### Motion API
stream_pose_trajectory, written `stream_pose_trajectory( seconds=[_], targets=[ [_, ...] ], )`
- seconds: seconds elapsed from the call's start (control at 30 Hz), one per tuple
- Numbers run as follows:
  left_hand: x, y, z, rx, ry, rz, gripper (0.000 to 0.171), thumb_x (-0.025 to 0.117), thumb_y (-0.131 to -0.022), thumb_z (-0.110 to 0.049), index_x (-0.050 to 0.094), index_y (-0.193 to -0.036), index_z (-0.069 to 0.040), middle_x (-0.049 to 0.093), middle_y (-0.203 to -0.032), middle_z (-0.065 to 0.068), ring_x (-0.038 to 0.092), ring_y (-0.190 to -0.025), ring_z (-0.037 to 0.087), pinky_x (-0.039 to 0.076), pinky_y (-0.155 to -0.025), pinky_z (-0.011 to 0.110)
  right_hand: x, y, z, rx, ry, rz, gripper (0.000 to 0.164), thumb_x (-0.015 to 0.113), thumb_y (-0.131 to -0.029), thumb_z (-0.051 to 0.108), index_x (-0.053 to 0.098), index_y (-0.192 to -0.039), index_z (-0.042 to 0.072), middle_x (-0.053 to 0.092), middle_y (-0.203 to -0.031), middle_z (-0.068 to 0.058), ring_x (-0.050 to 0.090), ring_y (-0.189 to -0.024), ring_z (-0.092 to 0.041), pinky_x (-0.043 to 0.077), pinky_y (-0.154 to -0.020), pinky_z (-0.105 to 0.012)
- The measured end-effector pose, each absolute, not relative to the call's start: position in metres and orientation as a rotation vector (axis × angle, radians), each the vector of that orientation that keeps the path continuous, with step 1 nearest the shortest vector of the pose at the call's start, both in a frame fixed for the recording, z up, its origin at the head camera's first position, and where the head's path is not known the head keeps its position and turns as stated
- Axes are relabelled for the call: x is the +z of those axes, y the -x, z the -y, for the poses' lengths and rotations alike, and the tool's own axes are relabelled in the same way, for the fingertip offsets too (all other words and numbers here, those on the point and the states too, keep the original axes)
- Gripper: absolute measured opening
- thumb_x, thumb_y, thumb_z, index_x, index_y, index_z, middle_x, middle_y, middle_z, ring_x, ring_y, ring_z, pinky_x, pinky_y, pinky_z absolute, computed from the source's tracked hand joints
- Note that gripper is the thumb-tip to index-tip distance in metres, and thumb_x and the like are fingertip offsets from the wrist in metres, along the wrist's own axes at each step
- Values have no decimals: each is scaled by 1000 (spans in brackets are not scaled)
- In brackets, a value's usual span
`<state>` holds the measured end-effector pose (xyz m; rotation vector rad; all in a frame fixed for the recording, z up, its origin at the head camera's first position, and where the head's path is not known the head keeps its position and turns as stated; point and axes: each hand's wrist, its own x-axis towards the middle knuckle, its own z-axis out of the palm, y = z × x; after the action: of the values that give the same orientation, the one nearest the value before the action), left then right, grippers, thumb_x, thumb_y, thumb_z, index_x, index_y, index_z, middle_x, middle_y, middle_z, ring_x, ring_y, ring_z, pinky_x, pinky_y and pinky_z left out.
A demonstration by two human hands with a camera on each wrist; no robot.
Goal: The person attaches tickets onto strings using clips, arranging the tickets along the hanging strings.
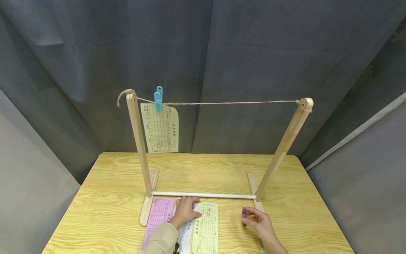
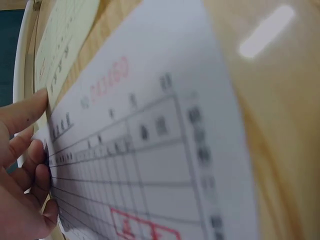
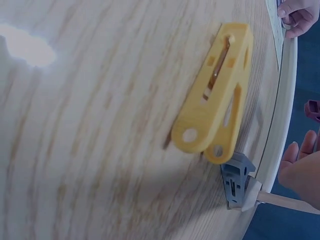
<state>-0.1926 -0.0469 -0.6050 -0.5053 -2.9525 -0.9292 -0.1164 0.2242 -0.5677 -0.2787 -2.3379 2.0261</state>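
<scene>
My left hand (image 1: 185, 211) pinches the far edge of a white printed slip (image 2: 150, 125) in front of the rack's white bar. The slip lies between a pink slip (image 1: 158, 218) on its left and a pale green slip (image 1: 205, 227) on its right. In my right hand (image 1: 260, 225), thumb and fingertips hold a maroon clothespin (image 1: 244, 216) upright, near the rack's right foot. The right wrist view also catches that clothespin (image 3: 313, 109) at its right edge. Above, a blue clothespin (image 1: 158, 98) clips another green slip (image 1: 160, 130) to the string (image 1: 228, 103).
Two wooden posts, left (image 1: 139, 144) and right (image 1: 283, 148), carry the string; a white bar (image 1: 203, 195) joins their feet. In the right wrist view a yellow clothespin (image 3: 215, 92) lies on the table, with a grey-blue clothespin (image 3: 234, 181) beside it. Grey curtains (image 1: 253, 53) hang behind.
</scene>
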Motion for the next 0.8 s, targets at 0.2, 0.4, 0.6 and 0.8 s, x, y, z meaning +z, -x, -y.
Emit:
stream_pose_trajectory(
  seconds=[0.2, 0.4, 0.6, 0.8],
  targets=[
    [-603, 192, 45, -966, 470, 2941, 40, 84, -57, -24, 64, -90, -13, 39, -58, -12, 35, -62, 9, 29, -71, 35, -566, 115, -224, 2057, 289, 2318, 38, 69, -71, -10, 59, -107, -11, 61, -91, -11, 55, -69, -12, 50, -61, -21],
    [-606, 191, 45, -1020, 435, 2914, 32, 83, -58, -20, 63, -83, -14, 41, -58, -10, 36, -64, 10, 29, -72, 35, -568, 114, -226, 2070, 294, 2324, 37, 68, -72, -9, 59, -108, -10, 60, -92, -11, 55, -71, -13, 50, -62, -22],
    [-608, 194, 46, -1169, 383, 2818, 13, 76, -66, -13, 63, -70, -15, 42, -56, -13, 39, -59, 6, 31, -69, 31, -569, 115, -227, 2066, 309, 2333, 39, 68, -72, -9, 58, -110, -10, 60, -93, -12, 55, -71, -13, 50, -62, -22],
    [-602, 193, 48, -1342, 395, 2761, 9, 72, -71, -8, 64, -68, -12, 47, -59, -10, 41, -56, 3, 38, -54, 20, -568, 114, -229, 2043, 336, 2352, 38, 70, -71, -8, 60, -108, -8, 60, -92, -11, 57, -69, -13, 50, -63, -22]
  ],
)
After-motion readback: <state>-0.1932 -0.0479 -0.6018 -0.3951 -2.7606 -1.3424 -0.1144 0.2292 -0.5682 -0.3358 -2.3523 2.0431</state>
